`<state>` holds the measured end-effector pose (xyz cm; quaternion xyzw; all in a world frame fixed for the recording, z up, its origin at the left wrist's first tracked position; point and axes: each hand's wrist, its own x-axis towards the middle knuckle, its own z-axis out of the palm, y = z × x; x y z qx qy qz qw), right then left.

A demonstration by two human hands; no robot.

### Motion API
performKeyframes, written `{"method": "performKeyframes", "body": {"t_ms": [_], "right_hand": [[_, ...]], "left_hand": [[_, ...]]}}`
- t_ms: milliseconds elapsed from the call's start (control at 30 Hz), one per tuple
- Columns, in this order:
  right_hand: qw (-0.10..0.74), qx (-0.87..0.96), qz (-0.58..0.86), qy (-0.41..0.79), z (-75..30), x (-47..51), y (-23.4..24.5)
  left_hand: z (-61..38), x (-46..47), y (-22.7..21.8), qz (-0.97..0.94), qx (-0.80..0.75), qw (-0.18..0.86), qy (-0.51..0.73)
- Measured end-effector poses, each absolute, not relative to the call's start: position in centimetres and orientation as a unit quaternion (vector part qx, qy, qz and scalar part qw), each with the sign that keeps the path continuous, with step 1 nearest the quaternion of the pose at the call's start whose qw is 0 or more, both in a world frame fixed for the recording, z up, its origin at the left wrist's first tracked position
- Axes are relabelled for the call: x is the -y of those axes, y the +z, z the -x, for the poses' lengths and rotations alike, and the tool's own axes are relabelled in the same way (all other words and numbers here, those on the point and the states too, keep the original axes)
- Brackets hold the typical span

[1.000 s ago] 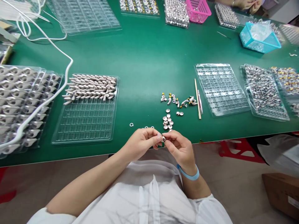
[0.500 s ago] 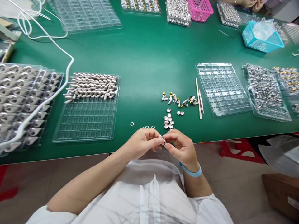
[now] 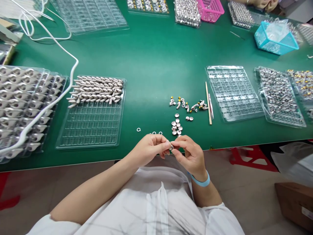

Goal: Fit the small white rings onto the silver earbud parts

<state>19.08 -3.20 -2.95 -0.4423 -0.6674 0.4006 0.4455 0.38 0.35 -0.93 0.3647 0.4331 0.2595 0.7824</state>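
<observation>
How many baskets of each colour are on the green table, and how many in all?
Pink basket: 1
Blue basket: 1
Total: 2

At six o'clock, the left hand point(image 3: 149, 149) and right hand point(image 3: 189, 153) pinch a small metal part point(image 3: 171, 147) together; loose caps point(image 3: 176, 127) lie just toward twelve on the green table point(image 3: 151, 62).
</observation>
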Motion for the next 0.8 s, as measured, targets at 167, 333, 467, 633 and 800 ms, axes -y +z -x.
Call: {"method": "performKeyframes", "body": {"t_ms": [167, 333, 467, 633, 800], "right_hand": [[0.435, 0.694, 0.441, 0.368, -19.1, 3.1, -2.6], [0.435, 0.713, 0.443, 0.327, -18.9, 3.2, -2.4], [0.436, 0.724, 0.447, 0.292, -18.6, 3.3, -2.7], [0.454, 0.698, 0.468, 0.295, -18.2, 3.5, -3.5], [0.471, 0.604, 0.499, 0.406, -18.0, 3.6, -3.8]], "left_hand": [[-0.4, -0.3, -0.9, -0.367, -0.435, 0.780, 0.259], [-0.4, -0.3, -1.1, -0.362, -0.434, 0.782, 0.261], [-0.4, -0.3, -1.4, -0.356, -0.432, 0.787, 0.259], [-0.6, 0.0, -1.5, -0.386, -0.437, 0.776, 0.241], [-0.6, 0.9, -1.6, -0.507, -0.484, 0.643, 0.309]]}}
